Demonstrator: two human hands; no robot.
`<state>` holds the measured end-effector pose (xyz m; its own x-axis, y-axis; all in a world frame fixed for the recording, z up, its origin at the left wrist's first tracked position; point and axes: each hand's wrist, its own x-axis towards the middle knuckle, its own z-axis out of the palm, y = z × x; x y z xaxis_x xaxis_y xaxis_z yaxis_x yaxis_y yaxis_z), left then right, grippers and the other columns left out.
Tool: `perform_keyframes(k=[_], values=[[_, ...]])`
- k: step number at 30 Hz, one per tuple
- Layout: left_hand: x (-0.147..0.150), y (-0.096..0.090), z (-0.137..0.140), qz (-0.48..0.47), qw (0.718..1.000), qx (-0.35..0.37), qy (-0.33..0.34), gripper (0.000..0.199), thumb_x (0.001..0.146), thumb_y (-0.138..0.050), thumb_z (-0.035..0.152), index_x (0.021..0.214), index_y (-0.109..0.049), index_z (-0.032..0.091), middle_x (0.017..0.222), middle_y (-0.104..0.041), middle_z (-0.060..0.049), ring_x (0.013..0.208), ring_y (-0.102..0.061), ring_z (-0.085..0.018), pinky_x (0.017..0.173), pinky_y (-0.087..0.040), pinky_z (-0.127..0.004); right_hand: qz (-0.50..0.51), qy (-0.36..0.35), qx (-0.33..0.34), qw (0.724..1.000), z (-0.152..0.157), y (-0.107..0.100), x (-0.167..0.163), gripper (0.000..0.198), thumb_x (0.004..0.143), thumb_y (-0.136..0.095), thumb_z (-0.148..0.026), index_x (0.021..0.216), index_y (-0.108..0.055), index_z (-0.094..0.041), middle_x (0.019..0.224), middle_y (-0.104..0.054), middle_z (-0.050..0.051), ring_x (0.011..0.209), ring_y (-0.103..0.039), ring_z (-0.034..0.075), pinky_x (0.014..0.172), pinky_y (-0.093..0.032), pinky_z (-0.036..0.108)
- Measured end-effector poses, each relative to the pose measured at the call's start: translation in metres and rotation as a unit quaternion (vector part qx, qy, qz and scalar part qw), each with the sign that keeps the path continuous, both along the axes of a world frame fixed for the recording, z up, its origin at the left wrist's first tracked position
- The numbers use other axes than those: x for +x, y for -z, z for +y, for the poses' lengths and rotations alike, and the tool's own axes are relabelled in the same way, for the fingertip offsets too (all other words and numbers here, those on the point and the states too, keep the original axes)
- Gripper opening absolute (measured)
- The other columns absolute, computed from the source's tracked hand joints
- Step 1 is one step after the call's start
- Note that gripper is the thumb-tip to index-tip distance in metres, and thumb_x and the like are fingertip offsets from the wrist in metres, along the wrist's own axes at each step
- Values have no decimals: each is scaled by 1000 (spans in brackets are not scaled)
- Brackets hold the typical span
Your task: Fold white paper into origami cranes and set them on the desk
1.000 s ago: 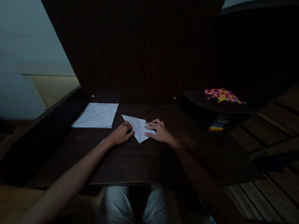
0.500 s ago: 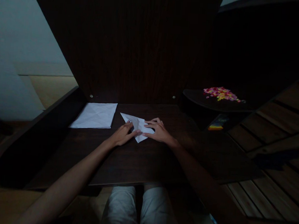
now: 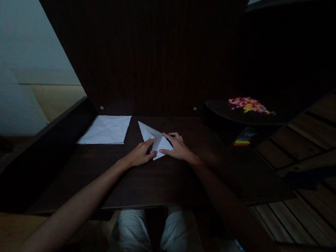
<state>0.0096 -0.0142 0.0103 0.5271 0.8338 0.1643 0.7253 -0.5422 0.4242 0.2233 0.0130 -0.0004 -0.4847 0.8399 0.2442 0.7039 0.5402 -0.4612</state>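
Note:
A sheet of white paper (image 3: 161, 143), folded into a pointed shape, lies on the dark wooden desk. Its long tip points to the far left, and a short corner faces me. My left hand (image 3: 141, 153) grips the paper's near left edge with the thumb and fingers. On the opposite side, my right hand (image 3: 178, 147) holds the right edge, with the thumb low and the fingers along the upper side. Some of the paper's edges are hidden beneath my fingers.
White creased sheets (image 3: 106, 129) lie at the desk's left, beside a raised side panel (image 3: 37, 158). A curved shelf (image 3: 216, 108) at the right bears a heap of small pink, red and yellow pieces (image 3: 249, 104). A tall dark back panel (image 3: 150, 51) stands behind the desk.
The folded paper has turned slightly, its long tip now farther away from me and a little to the right. My left fingers have shifted along its edge; my right hand has hardly moved.

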Motion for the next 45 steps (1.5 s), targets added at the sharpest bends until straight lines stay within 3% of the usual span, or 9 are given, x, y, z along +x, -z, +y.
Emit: perform_keyframes(k=[8, 15, 21, 29, 33, 39, 42, 45], values=[[0, 2, 0, -3, 994, 48, 99, 54, 89, -44, 32, 139, -35, 14, 142, -41, -12, 131, -38, -26, 108, -32, -44, 34, 1, -2, 999, 1, 0, 1, 84, 70, -69, -48, 141, -32, -22, 131, -46, 14, 123, -36, 29, 100, -32, 47], [-1, -1, -2, 31, 986, 38, 159, 50, 93, -38, 40, 139, -37, 21, 134, -51, -9, 122, -49, -23, 105, -36, -40, 20, -51, 2, 999, 1, -6, 6, 69, 72, -62, -21, 137, -41, -24, 144, -39, 8, 124, -32, 28, 100, -29, 50], [-2, 2, -3, 12, 988, 54, 143, 51, 93, -38, 42, 137, -39, 18, 142, -42, -10, 132, -36, -23, 111, -27, -40, 21, -59, -39, 997, 1, -10, 10, 59, 77, -51, -17, 136, -43, -22, 145, -39, 6, 125, -31, 27, 102, -24, 52], [1, -6, -6, 16, 990, 47, 129, 47, 93, -38, 41, 132, -45, 16, 138, -47, -11, 128, -42, -23, 109, -31, -40, 22, -23, -16, 999, -1, -9, 7, 42, 91, -42, -40, 131, -50, -27, 136, -50, 4, 121, -37, 26, 101, -26, 50], [1, -12, -9, 12, 993, 29, 111, 42, 95, -31, 38, 126, -50, 18, 127, -57, -10, 117, -53, -23, 102, -38, -39, 82, -5, -39, 996, 0, -9, 7, 43, 93, -38, -40, 132, -49, -24, 124, -55, 8, 117, -45, 22, 103, -31, 41], [-4, -6, 0, -1, 997, 50, 66, 40, 90, -37, 25, 127, -47, 12, 130, -53, -12, 119, -47, -25, 104, -36, -40, 173, -35, -49, 983, 2, -9, 8, 43, 96, -27, -33, 125, -56, -20, 118, -60, 8, 111, -51, 20, 100, -36, 38], [-4, -6, 3, 5, 996, 60, 69, 32, 86, -38, 18, 111, -57, 13, 119, -59, -11, 112, -48, -24, 102, -37, -40, 175, -41, -32, 983, 1, -9, 5, 42, 96, -27, -32, 118, -62, -22, 115, -63, 6, 109, -53, 19, 99, -38, 38], [-3, -7, 4, 15, 996, 60, 66, 24, 82, -39, 14, 91, -61, 16, 101, -63, -9, 102, -50, -24, 99, -39, -40, 110, -48, 17, 993, 1, -5, 2, 36, 93, -39, -33, 118, -62, -20, 121, -62, 6, 113, -48, 20, 100, -37, 40]])
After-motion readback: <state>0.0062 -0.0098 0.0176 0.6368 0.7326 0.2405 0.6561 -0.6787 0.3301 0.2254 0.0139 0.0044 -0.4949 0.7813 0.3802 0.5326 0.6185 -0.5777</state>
